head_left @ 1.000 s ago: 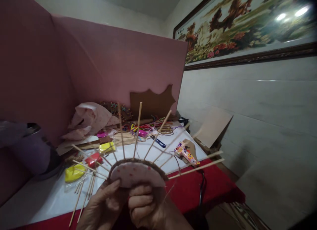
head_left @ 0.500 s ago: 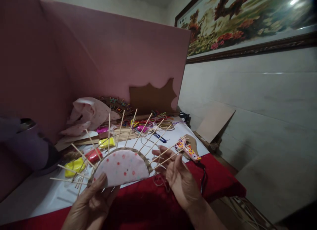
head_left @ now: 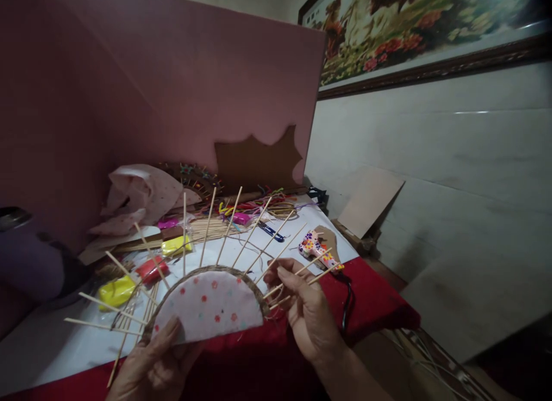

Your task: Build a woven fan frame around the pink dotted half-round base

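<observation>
A half-round piece covered in white floral cloth (head_left: pixel 207 306), edged with brown cord, has several thin wooden sticks (head_left: pixel 228 225) fanning out from its curved rim. My left hand (head_left: pixel 157 355) grips its lower left corner, thumb on the cloth and fingers behind. At the right end, my right hand (head_left: pixel 304 309) has its thumb and forefinger pinched together among the lowest right sticks. Whether a stick or the thin cord is between those fingertips is too small to tell. A thin cord passes between the sticks above the rim.
Behind lie yellow packets (head_left: pixel 116 291), a red packet (head_left: pixel 152 270), crumpled floral cloth (head_left: pixel 138 194), a blue cutter (head_left: pixel 271 232) and colourful cords. A flower-patterned glue gun (head_left: pixel 321 250) rests right of centre, near the red cloth (head_left: pixel 379 303). A purple container (head_left: pixel 38 263) stands at left.
My right hand's fingers have closed together among the right-hand sticks. The half-round piece sits slightly lower and more to the left in view, and the camera view has shifted.
</observation>
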The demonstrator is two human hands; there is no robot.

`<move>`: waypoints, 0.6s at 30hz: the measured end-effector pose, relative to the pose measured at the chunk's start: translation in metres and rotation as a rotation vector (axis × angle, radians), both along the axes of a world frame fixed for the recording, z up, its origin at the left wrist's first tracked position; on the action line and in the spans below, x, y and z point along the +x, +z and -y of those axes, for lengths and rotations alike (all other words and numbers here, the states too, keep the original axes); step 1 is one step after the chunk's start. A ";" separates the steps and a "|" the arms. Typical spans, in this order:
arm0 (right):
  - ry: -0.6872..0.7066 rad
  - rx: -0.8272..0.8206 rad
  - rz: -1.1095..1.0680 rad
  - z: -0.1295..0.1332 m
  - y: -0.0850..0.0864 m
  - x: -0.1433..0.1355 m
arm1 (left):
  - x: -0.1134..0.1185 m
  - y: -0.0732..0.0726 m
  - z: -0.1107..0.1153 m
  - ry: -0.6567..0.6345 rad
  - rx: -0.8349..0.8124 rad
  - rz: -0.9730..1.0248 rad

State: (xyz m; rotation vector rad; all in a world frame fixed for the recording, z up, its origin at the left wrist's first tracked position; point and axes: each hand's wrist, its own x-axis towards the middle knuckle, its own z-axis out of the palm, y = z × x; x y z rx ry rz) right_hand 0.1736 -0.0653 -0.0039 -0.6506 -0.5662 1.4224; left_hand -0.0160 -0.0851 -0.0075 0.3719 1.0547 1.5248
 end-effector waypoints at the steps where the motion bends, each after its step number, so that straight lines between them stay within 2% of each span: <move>1: -0.007 0.001 -0.002 0.000 0.000 0.000 | 0.000 0.000 0.000 -0.001 0.005 -0.001; 10: -0.020 0.026 -0.013 0.007 0.001 0.001 | -0.003 -0.001 -0.001 0.028 -0.034 0.034; 16: 0.110 0.009 0.166 0.012 -0.009 -0.005 | -0.004 0.002 -0.001 0.027 0.004 0.032; 18: 0.106 0.008 0.240 0.012 -0.013 -0.006 | -0.006 0.000 -0.002 0.023 0.007 0.042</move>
